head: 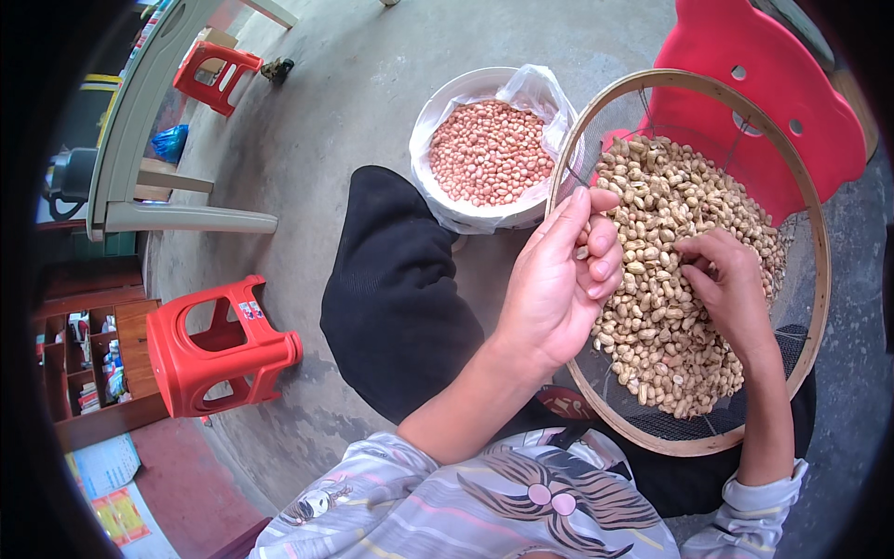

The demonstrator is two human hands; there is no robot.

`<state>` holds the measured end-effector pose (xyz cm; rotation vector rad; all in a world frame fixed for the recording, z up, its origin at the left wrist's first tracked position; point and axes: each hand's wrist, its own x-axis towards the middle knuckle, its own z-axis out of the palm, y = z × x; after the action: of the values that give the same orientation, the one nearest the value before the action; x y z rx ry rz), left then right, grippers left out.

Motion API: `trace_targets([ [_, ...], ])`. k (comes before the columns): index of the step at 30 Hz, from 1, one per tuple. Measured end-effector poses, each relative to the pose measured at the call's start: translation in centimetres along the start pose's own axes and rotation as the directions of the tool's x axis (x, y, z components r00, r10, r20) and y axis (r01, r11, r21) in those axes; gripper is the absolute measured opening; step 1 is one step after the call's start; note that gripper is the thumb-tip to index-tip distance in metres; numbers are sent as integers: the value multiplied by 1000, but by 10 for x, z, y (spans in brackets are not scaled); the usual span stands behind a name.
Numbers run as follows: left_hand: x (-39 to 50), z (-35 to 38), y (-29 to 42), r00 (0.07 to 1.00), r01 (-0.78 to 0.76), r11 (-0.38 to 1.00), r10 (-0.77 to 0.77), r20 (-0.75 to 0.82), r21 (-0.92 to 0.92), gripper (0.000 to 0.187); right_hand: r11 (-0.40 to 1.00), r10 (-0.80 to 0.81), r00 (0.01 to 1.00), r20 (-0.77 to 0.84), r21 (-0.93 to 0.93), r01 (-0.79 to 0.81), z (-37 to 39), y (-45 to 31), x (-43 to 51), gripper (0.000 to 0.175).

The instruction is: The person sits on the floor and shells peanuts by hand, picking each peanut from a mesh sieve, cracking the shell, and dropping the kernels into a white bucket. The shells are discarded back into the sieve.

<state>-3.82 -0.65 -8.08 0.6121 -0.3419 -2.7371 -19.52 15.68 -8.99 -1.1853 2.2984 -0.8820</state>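
Note:
A round wood-rimmed mesh sieve holds a heap of unshelled peanuts and rests tilted over my lap and a pink chair. My left hand is raised palm up at the sieve's near-left rim, its fingers curled around what look like peanuts, mostly hidden. My right hand is over the heap with thumb and forefinger bent down to the peanuts; whether it grips one is hidden. Left of the sieve, a white bucket lined with a clear plastic bag holds shelled reddish peanut kernels.
A pink plastic chair stands behind the sieve. On the left are a red plastic stool, a smaller red stool, a pale plastic table and a wooden shelf unit. My black-trousered knee is beside the bucket.

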Motion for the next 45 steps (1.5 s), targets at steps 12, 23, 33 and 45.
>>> trace_targets([
  [12, 5, -6, -10, 1000, 6, 999, -7, 12, 40, 27, 974, 12, 999, -46, -224, -22, 6, -10, 3, 13],
  [23, 3, 4, -27, 993, 74, 967, -94, 72, 245, 30, 701, 73, 994, -77, 713, 4, -6, -45, -7, 23],
  [33, 5, 2, -34, 979, 148, 971, -170, 111, 186, 20, 778, 16, 988, -156, 622, 86, -7, -46, -10, 23],
  [45, 1, 9, -37, 991, 65, 970, -91, 102, 233, 33, 712, 105, 982, -159, 701, 38, 1, -55, -13, 20],
])
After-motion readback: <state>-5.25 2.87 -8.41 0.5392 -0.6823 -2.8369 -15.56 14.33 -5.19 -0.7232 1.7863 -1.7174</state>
